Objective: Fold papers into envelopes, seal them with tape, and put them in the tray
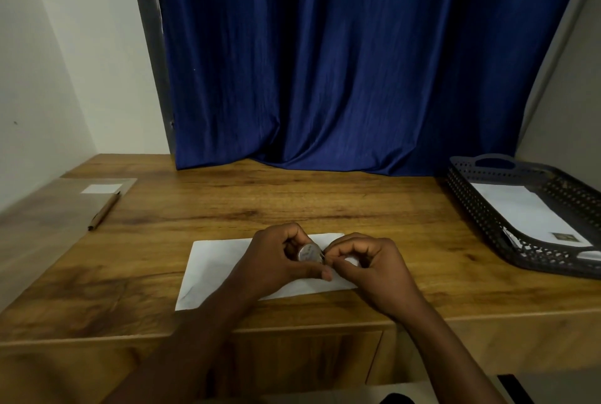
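A white folded paper envelope lies flat near the front edge of the wooden desk. Above its right half, my left hand grips a small roll of tape. My right hand pinches the tape's loose end right beside the roll, fingers curled. Both hands cover the envelope's middle and right part. A dark perforated tray stands at the desk's right side and holds white envelopes.
A pencil lies at the left on a clear sheet with a small white label. A blue curtain hangs behind the desk. Walls close in on both sides.
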`<state>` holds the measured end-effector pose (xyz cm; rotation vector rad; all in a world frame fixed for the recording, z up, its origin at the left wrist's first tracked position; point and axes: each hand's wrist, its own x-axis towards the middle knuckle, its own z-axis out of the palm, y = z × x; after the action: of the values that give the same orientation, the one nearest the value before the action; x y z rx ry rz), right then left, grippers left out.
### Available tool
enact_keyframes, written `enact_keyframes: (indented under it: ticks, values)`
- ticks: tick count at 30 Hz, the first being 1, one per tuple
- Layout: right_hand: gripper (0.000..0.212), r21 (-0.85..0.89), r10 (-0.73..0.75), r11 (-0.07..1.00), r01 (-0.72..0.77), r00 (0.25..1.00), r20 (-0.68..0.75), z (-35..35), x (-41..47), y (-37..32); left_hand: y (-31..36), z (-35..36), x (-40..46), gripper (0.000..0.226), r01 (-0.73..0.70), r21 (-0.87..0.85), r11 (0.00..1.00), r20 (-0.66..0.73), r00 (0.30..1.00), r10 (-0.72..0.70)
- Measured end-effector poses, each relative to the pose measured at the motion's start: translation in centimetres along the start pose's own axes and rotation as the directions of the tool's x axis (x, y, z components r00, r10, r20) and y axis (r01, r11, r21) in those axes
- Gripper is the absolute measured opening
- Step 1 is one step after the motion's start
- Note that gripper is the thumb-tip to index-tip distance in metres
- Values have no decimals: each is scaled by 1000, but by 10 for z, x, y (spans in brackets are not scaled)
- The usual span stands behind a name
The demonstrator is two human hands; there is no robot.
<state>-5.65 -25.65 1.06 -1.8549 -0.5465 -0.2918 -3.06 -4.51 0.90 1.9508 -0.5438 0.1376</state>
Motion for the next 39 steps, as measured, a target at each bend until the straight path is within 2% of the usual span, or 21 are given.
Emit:
enact_keyframes:
  ticks: [8, 16, 26, 31, 35, 39]
  values:
    - [16, -14, 18, 1000, -18, 1000, 0, -1, 0, 0, -1, 1, 1, 48, -19, -5, 1000, 55, 998, 20]
    - [13, 42, 60, 997, -58, 998, -32, 0, 0, 5, -5, 3, 1, 36, -69, 68, 995, 40, 997, 67]
    - [13, 41, 76, 996, -75, 997, -3, 1, 0, 3, -11, 2, 3, 45, -75, 86, 993, 28, 997, 72]
    - [29, 52, 92, 994, -93, 996, 14, 1, -1, 0, -9, 2, 4, 41, -67, 102, 993, 22, 998, 65]
    - [11, 18, 60, 998, -60, 998, -35, 0, 1, 5, -8, 2, 3, 44, -75, 82, 994, 15, 997, 74]
    - [9, 48, 89, 995, -87, 995, -47, -1, 2, 3, -8, 2, 3, 51, -70, 35, 997, 35, 997, 69]
